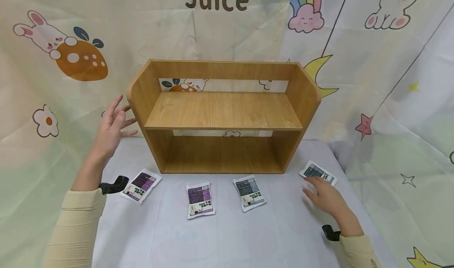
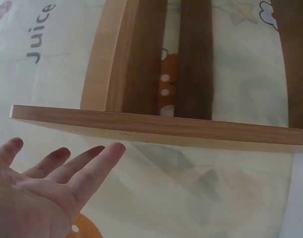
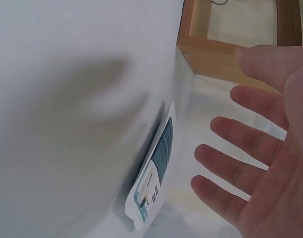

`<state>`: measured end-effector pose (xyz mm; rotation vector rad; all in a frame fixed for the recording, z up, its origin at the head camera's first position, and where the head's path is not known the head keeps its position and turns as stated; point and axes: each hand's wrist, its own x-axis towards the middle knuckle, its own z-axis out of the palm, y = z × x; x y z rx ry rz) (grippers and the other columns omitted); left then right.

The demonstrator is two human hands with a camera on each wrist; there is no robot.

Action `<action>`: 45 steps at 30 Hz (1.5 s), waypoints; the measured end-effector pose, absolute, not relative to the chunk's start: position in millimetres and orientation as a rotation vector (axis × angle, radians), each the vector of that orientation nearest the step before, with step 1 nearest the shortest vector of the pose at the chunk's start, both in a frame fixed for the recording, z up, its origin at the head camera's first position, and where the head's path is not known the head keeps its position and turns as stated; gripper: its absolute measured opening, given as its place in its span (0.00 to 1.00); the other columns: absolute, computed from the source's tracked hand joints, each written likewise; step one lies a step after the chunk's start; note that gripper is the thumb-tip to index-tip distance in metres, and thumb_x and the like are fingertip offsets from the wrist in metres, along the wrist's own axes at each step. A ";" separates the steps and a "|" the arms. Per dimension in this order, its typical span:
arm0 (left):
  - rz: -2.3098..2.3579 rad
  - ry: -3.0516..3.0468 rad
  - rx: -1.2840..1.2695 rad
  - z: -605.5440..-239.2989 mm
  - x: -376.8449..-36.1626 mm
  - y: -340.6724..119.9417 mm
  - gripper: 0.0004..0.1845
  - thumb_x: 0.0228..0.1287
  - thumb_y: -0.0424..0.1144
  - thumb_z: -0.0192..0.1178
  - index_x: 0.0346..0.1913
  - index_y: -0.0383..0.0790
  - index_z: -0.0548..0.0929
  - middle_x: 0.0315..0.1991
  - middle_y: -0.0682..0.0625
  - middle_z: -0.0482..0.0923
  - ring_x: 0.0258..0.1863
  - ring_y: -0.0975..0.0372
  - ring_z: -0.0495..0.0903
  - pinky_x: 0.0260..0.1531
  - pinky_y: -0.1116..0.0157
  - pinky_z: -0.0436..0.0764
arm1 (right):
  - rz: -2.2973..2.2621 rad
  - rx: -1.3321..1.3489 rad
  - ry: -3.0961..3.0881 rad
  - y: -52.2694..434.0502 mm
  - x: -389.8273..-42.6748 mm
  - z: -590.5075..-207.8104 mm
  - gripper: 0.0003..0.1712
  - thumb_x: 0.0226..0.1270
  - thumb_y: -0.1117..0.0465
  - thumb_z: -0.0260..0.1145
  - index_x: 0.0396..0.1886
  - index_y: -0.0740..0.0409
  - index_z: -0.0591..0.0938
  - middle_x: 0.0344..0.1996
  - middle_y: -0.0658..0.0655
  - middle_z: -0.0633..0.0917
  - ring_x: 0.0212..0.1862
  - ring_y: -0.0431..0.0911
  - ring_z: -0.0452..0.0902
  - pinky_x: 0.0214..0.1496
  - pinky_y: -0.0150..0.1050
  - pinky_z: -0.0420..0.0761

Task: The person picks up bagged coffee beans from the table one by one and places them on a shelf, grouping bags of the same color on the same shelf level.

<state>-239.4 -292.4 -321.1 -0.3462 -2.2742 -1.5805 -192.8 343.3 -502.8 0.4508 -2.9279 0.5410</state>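
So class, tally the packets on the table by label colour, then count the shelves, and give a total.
Purple packets: 2
Grey-blue packets: 2
Shelf: 1
Total: 5

packet labels (image 1: 200, 199) — print too small to read

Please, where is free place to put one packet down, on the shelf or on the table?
Both boards of the wooden shelf are bare. The table is free in front of the packets. Crowded: the strip by the shelf's foot, where four packets lie, the right hand over the rightmost packet.
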 end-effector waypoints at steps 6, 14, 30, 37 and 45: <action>-1.632 -2.288 -0.385 -301.3 -257.7 -290.3 0.30 0.77 0.50 0.40 0.77 0.61 0.47 0.72 0.35 0.54 0.59 0.30 0.66 0.32 0.62 0.81 | 0.543 0.414 -2.967 347.0 -197.5 -498.9 0.24 0.65 0.57 0.67 0.57 0.66 0.78 0.51 0.68 0.80 0.54 0.65 0.74 0.52 0.62 0.72; -1.642 -2.350 -0.344 -284.0 -270.6 -289.2 0.30 0.76 0.55 0.38 0.77 0.64 0.46 0.68 0.33 0.57 0.57 0.28 0.66 0.24 0.58 0.83 | 0.602 0.461 -2.957 356.8 -211.7 -496.0 0.21 0.65 0.60 0.68 0.54 0.68 0.80 0.49 0.68 0.82 0.51 0.64 0.76 0.50 0.60 0.74; -1.490 -2.496 -0.358 -262.9 -286.1 -289.8 0.30 0.76 0.57 0.36 0.77 0.62 0.49 0.73 0.36 0.52 0.59 0.31 0.66 0.25 0.48 0.81 | 0.797 0.309 -3.033 397.3 -254.1 -489.7 0.33 0.64 0.53 0.69 0.62 0.69 0.73 0.59 0.75 0.72 0.60 0.70 0.65 0.55 0.66 0.66; -1.426 -2.529 -0.347 -262.9 -291.4 -290.8 0.30 0.76 0.58 0.36 0.77 0.59 0.52 0.71 0.38 0.56 0.58 0.35 0.67 0.25 0.50 0.82 | 0.891 0.233 -3.104 415.7 -268.9 -498.3 0.37 0.62 0.49 0.70 0.64 0.67 0.71 0.63 0.75 0.67 0.61 0.74 0.60 0.55 0.70 0.64; -1.406 -2.536 -0.350 -263.3 -300.3 -291.1 0.30 0.76 0.58 0.35 0.77 0.59 0.54 0.68 0.35 0.59 0.55 0.37 0.69 0.23 0.59 0.82 | 0.992 0.135 -3.171 431.2 -280.6 -520.5 0.41 0.58 0.51 0.74 0.65 0.67 0.70 0.63 0.80 0.64 0.61 0.75 0.58 0.56 0.70 0.63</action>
